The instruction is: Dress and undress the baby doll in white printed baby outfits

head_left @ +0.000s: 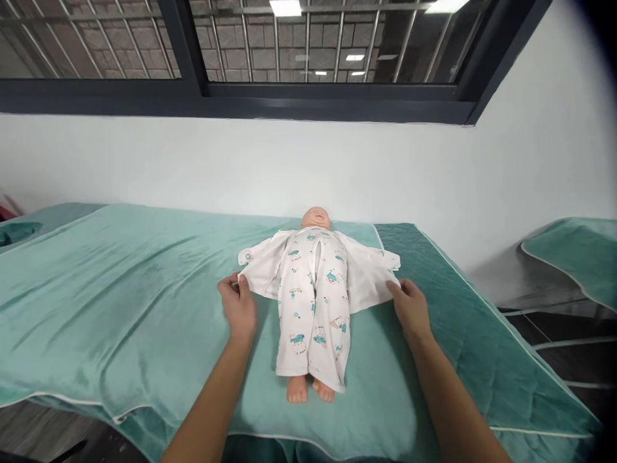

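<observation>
The doll [316, 217] lies on its back on the green sheet [159, 276], head at 12 o'clock, bare feet [297, 390] at 6. White clothes [296, 302] already cover its tummy and legs. The sleeves [388, 259] point to 10 and 2; I can't tell if arms fill them. The left hand [238, 305] pinches one flap [264, 278] at 9, the right hand [411, 308] another at 3. Both flaps are spread wide, not folded over.

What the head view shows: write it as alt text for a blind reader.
A person's left hand and right hand hold out the edges of white clothing on a doll, one at each side. It lies on its back on a green cover, near a dark-framed window.
</observation>
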A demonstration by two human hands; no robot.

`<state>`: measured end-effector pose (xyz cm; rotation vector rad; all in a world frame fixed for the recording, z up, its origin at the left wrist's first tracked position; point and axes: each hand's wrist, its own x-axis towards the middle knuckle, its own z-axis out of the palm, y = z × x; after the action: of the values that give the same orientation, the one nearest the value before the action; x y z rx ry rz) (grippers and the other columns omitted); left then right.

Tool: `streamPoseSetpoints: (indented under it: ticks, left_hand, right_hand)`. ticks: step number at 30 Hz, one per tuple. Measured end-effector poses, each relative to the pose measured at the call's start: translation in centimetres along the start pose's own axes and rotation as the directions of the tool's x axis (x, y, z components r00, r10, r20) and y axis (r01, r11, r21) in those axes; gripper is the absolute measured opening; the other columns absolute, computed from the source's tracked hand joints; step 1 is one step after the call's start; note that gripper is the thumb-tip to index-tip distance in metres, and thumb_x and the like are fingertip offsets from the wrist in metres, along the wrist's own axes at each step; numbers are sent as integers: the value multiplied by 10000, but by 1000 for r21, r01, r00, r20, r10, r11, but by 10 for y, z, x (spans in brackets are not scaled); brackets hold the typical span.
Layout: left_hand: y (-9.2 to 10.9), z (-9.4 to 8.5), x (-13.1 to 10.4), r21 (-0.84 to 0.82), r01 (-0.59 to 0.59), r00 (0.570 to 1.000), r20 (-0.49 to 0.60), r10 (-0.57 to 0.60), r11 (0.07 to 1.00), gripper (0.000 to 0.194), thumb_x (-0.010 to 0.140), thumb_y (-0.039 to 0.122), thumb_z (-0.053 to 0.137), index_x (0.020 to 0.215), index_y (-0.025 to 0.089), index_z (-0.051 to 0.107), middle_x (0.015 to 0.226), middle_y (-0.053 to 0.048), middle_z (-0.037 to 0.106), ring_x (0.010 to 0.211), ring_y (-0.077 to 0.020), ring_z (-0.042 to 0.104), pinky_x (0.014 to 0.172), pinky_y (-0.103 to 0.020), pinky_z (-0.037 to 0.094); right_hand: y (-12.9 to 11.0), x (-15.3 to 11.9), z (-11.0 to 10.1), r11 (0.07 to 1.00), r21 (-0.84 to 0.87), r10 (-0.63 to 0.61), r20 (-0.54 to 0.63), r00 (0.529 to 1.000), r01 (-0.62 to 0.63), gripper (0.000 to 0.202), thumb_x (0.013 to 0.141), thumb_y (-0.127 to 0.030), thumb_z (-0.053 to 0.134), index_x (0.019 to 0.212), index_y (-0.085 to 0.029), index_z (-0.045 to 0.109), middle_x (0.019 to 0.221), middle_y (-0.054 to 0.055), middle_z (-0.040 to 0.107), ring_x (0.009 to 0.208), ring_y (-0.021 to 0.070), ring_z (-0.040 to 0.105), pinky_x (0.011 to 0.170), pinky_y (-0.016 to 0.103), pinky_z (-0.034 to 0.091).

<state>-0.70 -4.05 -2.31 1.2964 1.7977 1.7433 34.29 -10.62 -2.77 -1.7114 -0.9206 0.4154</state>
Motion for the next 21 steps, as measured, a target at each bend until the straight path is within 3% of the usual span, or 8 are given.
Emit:
streamPoseSetpoints:
  ticks: [3, 6, 9, 10, 12, 14, 15, 21]
  left_hand:
    - [2, 1, -1, 2, 5, 1000, 24, -5, 1000, 261, 936, 477, 474, 1020, 230, 460, 1082, -61, 633, 765, -168, 593, 683, -311, 468]
    - [2, 1, -1, -23, -15, 998, 61, 17, 1000, 244, 937, 457, 473, 1022, 228, 458, 1130, -78, 640, 785, -169, 614, 679, -305, 479]
    - [-2, 1, -2, -68, -30, 995, 97, 36, 997, 162, 936, 350, 467, 1044, 236, 430, 1224, -82, 629, 789, -150, 637, 653, -279, 486]
    - [-3, 1, -2, -70, -36, 993, 110, 43, 997, 150, 926, 298, 464, 1057, 239, 423, 1257, -82, 619, 790, -144, 643, 642, -270, 486]
    - [-6, 1, -2, -53, -49, 989, 135, 56, 997, 208, 892, 209, 460, 1094, 242, 426, 1287, -82, 610, 822, -147, 658, 647, -266, 492]
    - [-7, 1, -2, -35, -59, 986, 156, 63, 998, 286, 864, 162, 460, 1139, 241, 445, 1288, -79, 614, 890, -161, 669, 696, -277, 506]
    - [-8, 1, -3, -31, -61, 985, 160, 65, 998, 313, 856, 149, 461, 1154, 241, 455, 1288, -74, 618, 906, -164, 670, 716, -283, 508]
    - [0, -1, -5, -65, -171, 972, 154, 179, 983, 312, 840, 99, 456, 1122, 227, 499, 1347, -74, 600, 1034, -188, 651, 818, -317, 515]
  right_hand:
    - [-12, -4, -3, 860, 507, 20, 80, 997, -58, 244, 770, -453, 610, 733, -224, 536, 709, -13, 581, 678, 176, 553, 625, 302, 446]
    - [-43, -11, 2, 734, 678, -92, 159, 983, -41, 220, 843, -456, 541, 879, -242, 581, 960, 42, 681, 893, 226, 643, 756, 357, 515]
    - [-80, -24, 15, 790, 606, -294, 241, 925, 94, 187, 898, -425, 498, 946, -255, 560, 1120, 47, 682, 1021, 237, 651, 841, 388, 523]
    - [-90, -29, 21, 826, 533, -389, 304, 869, 183, 160, 904, -402, 506, 918, -249, 553, 1179, 54, 672, 1074, 242, 639, 891, 408, 512]
    - [-103, -40, 31, 826, 353, -561, 449, 695, 439, 123, 900, -333, 537, 831, -232, 530, 1311, 74, 621, 1221, 262, 569, 1026, 471, 440]
    - [-106, -50, 38, 720, 198, -645, 546, 535, 665, 127, 897, -251, 538, 779, -224, 502, 1399, 82, 564, 1346, 273, 463, 1123, 530, 331]
    - [-105, -53, 39, 668, 145, -662, 565, 493, 730, 126, 900, -219, 525, 779, -226, 495, 1412, 81, 554, 1377, 269, 428, 1141, 546, 302]
    - [-83, -69, 34, 620, 54, -690, 512, 511, 783, 88, 922, -176, 504, 881, -249, 532, 1396, 60, 548, 1341, 252, 455, 1059, 485, 423]
